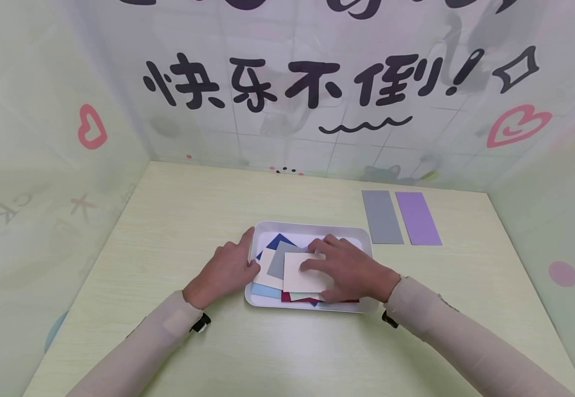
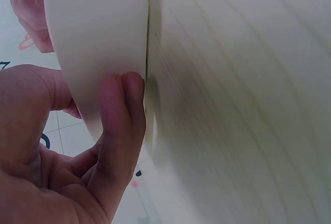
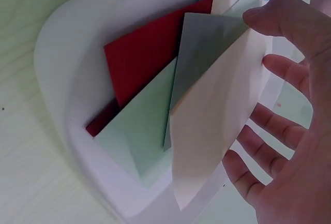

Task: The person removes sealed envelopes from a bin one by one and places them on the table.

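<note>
A white tray (image 1: 317, 226) holds a loose pile of coloured cards. My left hand (image 1: 225, 274) grips its left side, thumb over the rim and fingers against the outer wall (image 2: 98, 22). Over the pile, my right hand (image 1: 349, 268) holds a cream card (image 1: 301, 278) by its edges between thumb and fingers. In the right wrist view the cream card (image 3: 217, 115) is tilted above a grey card (image 3: 199, 53), a pale green card (image 3: 137, 125) and a red card (image 3: 147, 40). Blue cards (image 1: 282, 239) and a light-blue card (image 1: 265, 290) show near the tray's left end.
A grey strip (image 1: 383, 216) and a purple strip (image 1: 418, 218) lie side by side on the pale wooden table (image 1: 193, 204), behind and right of the tray. Printed sheets (image 1: 277, 127) enclose the table at the back and both sides.
</note>
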The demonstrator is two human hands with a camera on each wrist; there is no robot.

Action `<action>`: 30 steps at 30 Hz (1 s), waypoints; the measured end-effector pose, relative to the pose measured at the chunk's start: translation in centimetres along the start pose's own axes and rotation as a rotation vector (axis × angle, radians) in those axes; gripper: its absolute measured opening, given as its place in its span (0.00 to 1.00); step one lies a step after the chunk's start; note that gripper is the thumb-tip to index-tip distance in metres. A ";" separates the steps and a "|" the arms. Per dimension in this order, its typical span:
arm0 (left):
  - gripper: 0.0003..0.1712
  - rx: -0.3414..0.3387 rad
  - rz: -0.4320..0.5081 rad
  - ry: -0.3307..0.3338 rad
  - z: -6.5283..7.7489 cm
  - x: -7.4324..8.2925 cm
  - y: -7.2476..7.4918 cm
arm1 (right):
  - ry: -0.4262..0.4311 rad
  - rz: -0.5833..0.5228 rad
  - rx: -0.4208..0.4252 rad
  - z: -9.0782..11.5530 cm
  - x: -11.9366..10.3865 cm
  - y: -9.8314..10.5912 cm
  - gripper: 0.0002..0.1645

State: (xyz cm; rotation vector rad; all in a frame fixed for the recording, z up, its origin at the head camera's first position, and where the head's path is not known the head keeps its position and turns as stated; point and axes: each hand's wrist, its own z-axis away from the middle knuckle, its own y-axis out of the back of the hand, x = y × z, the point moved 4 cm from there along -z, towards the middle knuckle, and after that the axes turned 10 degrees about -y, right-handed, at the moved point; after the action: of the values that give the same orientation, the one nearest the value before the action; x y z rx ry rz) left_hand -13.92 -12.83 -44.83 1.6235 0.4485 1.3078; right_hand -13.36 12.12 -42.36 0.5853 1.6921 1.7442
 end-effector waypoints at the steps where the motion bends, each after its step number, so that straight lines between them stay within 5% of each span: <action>1: 0.43 0.001 0.001 -0.001 0.0 0.0 0.0 | -0.007 0.003 0.000 0.0 0.1 0.1 0.31; 14: 0.43 0.014 0.001 -0.023 0.0 -0.1 0.0 | -0.070 0.044 0.019 0.2 1.4 1.0 0.32; 30: 0.43 0.002 -0.001 -0.016 0.0 0.0 0.1 | -0.152 -0.038 0.087 0.5 4.3 2.3 0.31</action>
State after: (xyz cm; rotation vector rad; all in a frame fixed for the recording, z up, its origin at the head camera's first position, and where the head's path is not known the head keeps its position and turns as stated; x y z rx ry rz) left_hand -13.98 -12.84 -44.72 1.6341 0.4417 1.2930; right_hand -16.34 15.55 -40.56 0.7019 1.6679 1.5641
